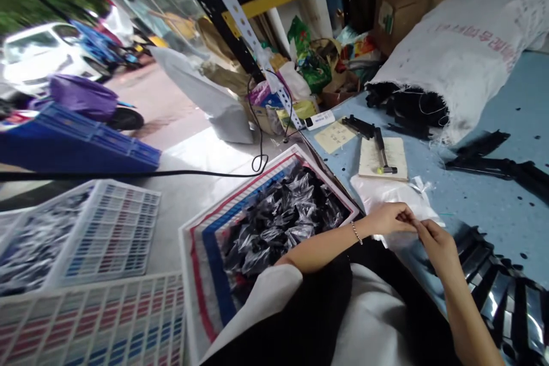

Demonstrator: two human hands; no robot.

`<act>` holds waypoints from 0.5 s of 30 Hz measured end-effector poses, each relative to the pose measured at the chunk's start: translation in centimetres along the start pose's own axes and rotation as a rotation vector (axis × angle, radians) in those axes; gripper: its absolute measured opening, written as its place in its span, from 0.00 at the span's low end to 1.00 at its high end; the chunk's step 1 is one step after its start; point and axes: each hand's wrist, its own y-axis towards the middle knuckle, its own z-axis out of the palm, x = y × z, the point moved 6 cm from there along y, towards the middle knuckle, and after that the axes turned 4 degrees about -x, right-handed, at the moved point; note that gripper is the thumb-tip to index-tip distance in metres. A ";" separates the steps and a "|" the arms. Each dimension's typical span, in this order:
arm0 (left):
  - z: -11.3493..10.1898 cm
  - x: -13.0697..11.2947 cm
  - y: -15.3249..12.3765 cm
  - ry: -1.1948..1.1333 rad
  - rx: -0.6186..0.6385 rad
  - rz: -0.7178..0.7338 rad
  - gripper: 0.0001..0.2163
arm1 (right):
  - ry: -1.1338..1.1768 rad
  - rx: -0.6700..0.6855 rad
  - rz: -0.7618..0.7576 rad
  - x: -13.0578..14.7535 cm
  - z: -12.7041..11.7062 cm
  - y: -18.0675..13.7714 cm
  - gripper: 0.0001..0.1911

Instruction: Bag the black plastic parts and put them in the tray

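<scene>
My left hand point(388, 218) and my right hand point(437, 245) meet over the near edge of the blue table point(493, 194). Both pinch the edge of a clear plastic bag from the stack of bags point(386, 191) lying under them. A thin bracelet circles my left wrist. Glossy black strips point(501, 291) lie fanned out to the right of my right hand. To the left of my lap, a striped woven sack point(206, 257) stands open, full of black parts packed in clear bags point(278, 217).
A notepad point(384, 157) with a black tool on it lies farther back beside a yellow note point(334, 136). A big white sack point(463, 46) spills black parts. Loose black parts point(497, 166) lie at right. Striped baskets point(86, 234) and a black cable point(128, 173) occupy the floor at left.
</scene>
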 end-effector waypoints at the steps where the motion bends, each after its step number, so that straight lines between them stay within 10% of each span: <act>1: -0.3 0.1 0.2 -0.026 -0.034 0.001 0.07 | 0.027 0.006 0.020 -0.2 0.1 -0.1 0.24; 7: -3.0 -1.5 0.6 0.135 -0.070 0.070 0.09 | -0.062 0.039 -0.050 -0.6 -0.6 -0.3 0.23; 15: -2.7 -0.5 -0.2 0.300 0.087 0.140 0.20 | -0.772 0.177 -0.490 -1.2 -6.7 -0.4 0.25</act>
